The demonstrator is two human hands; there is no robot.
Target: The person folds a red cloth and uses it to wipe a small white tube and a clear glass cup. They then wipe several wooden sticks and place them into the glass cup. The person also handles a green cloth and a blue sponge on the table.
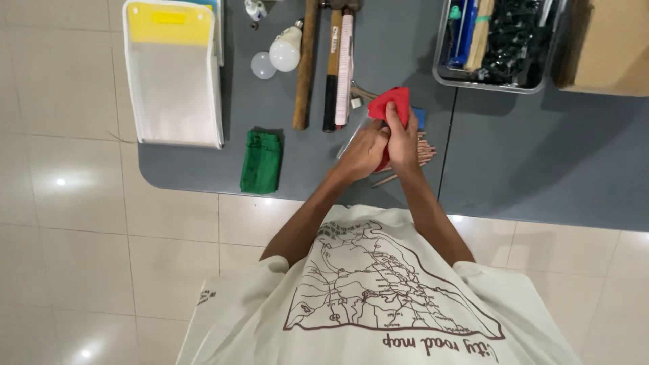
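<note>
- Both hands meet over the grey table top (527,162), fingers curled tight: the left hand (362,152) and the right hand (403,138) together clutch a small red cloth pouch (392,105), which pokes up above the knuckles
- By my judgement the work is midway: a loose bunch of thin wooden pencils (422,150) lies just under and beside the right hand, touching the table, with tips fanned to the right; whether any are already inside the red pouch I cannot tell
- A clear plastic sleeve (353,132) lies half hidden under the left hand
- One folded green cloth pouch (261,162) rests well apart to the left, untouched
- Beyond the hands lie three long tools side by side, among them a wooden-handled hammer (305,64), and two white light bulbs (278,54) close together
- One white and yellow flat folder (174,74) sits at the far left corner
- One metal tray of pens and black clips (497,40) stands at the upper right, beside one brown cardboard box (608,47)
</note>
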